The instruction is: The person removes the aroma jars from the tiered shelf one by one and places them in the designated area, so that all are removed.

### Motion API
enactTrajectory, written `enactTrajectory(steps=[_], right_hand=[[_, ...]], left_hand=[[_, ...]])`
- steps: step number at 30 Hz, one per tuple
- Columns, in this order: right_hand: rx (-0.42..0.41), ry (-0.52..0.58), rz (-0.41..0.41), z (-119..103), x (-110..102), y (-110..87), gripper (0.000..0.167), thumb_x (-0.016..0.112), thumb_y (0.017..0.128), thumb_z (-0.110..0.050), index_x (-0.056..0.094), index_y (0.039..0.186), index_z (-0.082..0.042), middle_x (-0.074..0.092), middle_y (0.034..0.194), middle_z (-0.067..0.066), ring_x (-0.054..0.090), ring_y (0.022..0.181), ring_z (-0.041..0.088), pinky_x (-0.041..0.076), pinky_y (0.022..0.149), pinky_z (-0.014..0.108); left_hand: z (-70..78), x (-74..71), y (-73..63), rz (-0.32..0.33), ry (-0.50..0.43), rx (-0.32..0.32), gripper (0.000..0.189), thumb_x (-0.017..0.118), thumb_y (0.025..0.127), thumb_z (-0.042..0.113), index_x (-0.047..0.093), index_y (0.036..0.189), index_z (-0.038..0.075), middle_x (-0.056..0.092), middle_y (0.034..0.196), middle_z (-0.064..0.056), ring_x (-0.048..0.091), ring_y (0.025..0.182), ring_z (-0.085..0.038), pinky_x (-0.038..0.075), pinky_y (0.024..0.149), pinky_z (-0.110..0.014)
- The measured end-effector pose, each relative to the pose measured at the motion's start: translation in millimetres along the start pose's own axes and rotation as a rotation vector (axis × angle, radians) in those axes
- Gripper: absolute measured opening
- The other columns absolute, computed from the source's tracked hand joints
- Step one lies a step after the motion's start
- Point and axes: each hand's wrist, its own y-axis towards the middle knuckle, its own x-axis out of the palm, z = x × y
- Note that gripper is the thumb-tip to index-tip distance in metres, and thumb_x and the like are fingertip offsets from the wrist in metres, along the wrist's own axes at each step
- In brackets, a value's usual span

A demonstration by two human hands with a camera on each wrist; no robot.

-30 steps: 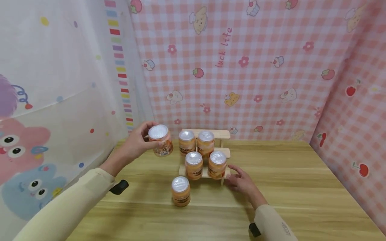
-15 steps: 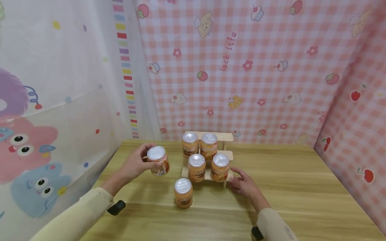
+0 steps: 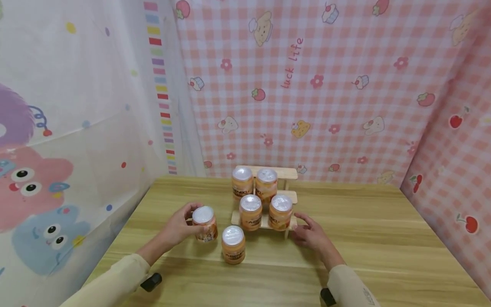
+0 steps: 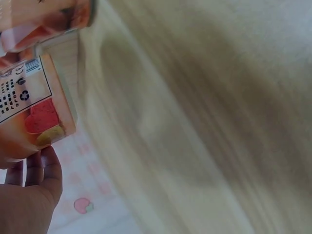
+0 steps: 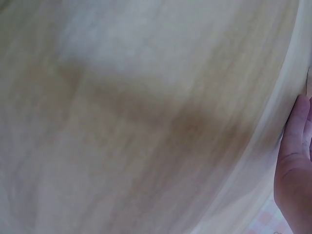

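Observation:
My left hand (image 3: pixel 179 228) grips an orange can (image 3: pixel 205 230) with a silver lid, its thumb across the front and fingers behind. The can is upright, low over the table, just left of another orange can (image 3: pixel 233 251) standing on the tabletop. In the left wrist view my fingertips lie against the held can's printed label (image 4: pixel 29 105). Several matching cans stand on a small stepped wooden rack: two on the lowest step (image 3: pixel 251 217) and two behind them (image 3: pixel 242 185). My right hand (image 3: pixel 312 236) rests with extended fingers at the right end of the rack's lowest step (image 3: pixel 293 222).
The rack's top shelf (image 3: pixel 281 172) is near the checked pink cloth (image 3: pixel 326 102) at the back. Cartoon-print sheeting (image 3: pixel 88 162) hangs along the left. The wooden tabletop (image 3: pixel 368 247) extends to the right beyond my right hand.
My left hand has lowered the held can from beside the rack's upper cans to beside the front can. My right hand has stayed at the rack's end. The head view has shifted slightly.

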Motion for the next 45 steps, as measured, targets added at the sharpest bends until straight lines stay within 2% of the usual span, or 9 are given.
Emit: enactTrajectory(steps=[6,14,17,21,25,29,36,40,45], right_hand=[[0.000,0.012,-0.005,-2.5,-0.7,0.1,0.051,0.055,0.101,-0.008,0.038,0.149,-0.006,0.056,0.123,0.024,0.063,0.098,0.026,0.055,0.086,0.045],[0.009,0.024,-0.005,-0.7,-2.1,0.8,0.052,0.055,0.101,-0.008,0.036,0.150,-0.005,0.057,0.123,0.024,0.064,0.097,0.025,0.055,0.086,0.045],[0.011,0.022,-0.004,-0.9,-3.3,0.4,0.052,0.055,0.101,-0.008,0.036,0.150,-0.005,0.056,0.124,0.026,0.064,0.098,0.026,0.054,0.087,0.047],[0.017,0.013,-0.009,-0.9,-4.1,-0.3,0.052,0.055,0.102,-0.009,0.036,0.150,-0.006,0.055,0.126,0.027,0.064,0.099,0.026,0.054,0.088,0.047],[0.016,0.019,-0.015,0.5,-4.1,-0.3,0.052,0.055,0.102,-0.008,0.036,0.150,-0.006,0.055,0.126,0.026,0.064,0.098,0.025,0.054,0.088,0.046],[0.017,0.024,-0.014,1.3,-3.6,-0.4,0.051,0.054,0.102,-0.008,0.036,0.150,-0.006,0.055,0.126,0.025,0.064,0.098,0.025,0.055,0.087,0.045],[0.024,0.016,-0.014,0.2,-1.8,-0.1,0.051,0.056,0.102,-0.011,0.037,0.150,-0.007,0.056,0.126,0.024,0.064,0.098,0.025,0.055,0.087,0.045],[0.025,0.019,-0.018,-0.5,-1.0,-0.3,0.052,0.055,0.102,-0.010,0.037,0.150,-0.007,0.056,0.125,0.024,0.064,0.098,0.024,0.055,0.087,0.044],[0.012,0.026,-0.023,-0.7,-0.1,0.0,0.051,0.055,0.102,-0.009,0.037,0.150,-0.006,0.056,0.126,0.024,0.065,0.097,0.024,0.055,0.086,0.043]], left_hand=[[-8.3,9.1,-3.9,-0.004,0.009,0.020,0.065,0.085,0.077,0.007,0.050,0.131,-0.004,0.057,0.121,-0.018,0.059,0.102,-0.025,0.052,0.084,-0.029],[-16.0,19.3,-12.8,-0.042,-0.038,-0.004,0.063,0.085,0.077,0.004,0.049,0.128,-0.002,0.058,0.119,-0.016,0.059,0.105,-0.026,0.052,0.087,-0.029],[-17.7,22.2,-14.7,-0.048,-0.038,0.014,0.063,0.084,0.077,0.004,0.048,0.129,-0.003,0.056,0.121,-0.017,0.058,0.106,-0.027,0.052,0.087,-0.029],[-20.0,24.3,-16.0,-0.070,-0.018,0.003,0.066,0.084,0.079,0.006,0.046,0.132,-0.005,0.055,0.124,-0.018,0.057,0.111,-0.029,0.051,0.092,-0.033],[-20.5,20.7,-14.0,-0.107,-0.005,-0.012,0.073,0.081,0.084,0.013,0.040,0.142,-0.003,0.049,0.135,-0.022,0.050,0.122,-0.036,0.045,0.102,-0.045],[-17.9,12.7,-9.6,-0.102,0.003,-0.013,0.071,0.075,0.090,0.017,0.036,0.147,0.000,0.042,0.141,-0.027,0.044,0.130,-0.042,0.038,0.106,-0.054],[-13.6,2.5,-3.2,-0.060,0.006,-0.012,0.065,0.071,0.093,0.017,0.037,0.146,-0.001,0.044,0.140,-0.029,0.046,0.129,-0.043,0.043,0.103,-0.051],[-10.6,0.0,1.4,-0.043,0.006,-0.036,0.066,0.071,0.093,0.020,0.038,0.147,0.004,0.044,0.141,-0.026,0.045,0.130,-0.040,0.044,0.102,-0.050],[-3.0,-3.9,10.6,-0.013,0.016,-0.014,0.067,0.072,0.092,0.015,0.038,0.147,0.002,0.045,0.140,-0.027,0.045,0.130,-0.041,0.045,0.101,-0.051]])
